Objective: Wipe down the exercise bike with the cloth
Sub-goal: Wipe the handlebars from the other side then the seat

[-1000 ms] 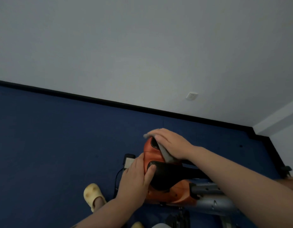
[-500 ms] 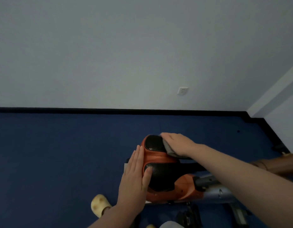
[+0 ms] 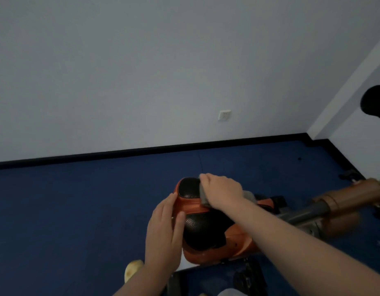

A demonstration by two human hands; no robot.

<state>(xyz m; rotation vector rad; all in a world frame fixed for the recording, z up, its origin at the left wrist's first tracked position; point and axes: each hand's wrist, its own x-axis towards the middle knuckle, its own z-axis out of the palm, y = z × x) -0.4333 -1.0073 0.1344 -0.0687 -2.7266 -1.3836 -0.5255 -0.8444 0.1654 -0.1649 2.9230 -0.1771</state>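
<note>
Head view showed our right hand (image 3: 222,192) pressing the grey cloth (image 3: 206,196) on the bike seat (image 3: 203,229), lower centre, our open left hand (image 3: 165,233) steadying its side. We judged firm, overlapping strokes best.

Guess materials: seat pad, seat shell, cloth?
Seat pad: black perforated vinyl or leatherette, judging by the dimpled sheen. Seat shell: orange, smooth and glossy, probably moulded plastic. Cloth under the right hand: grey, soft-looking fabric, weave unreadable.
</note>
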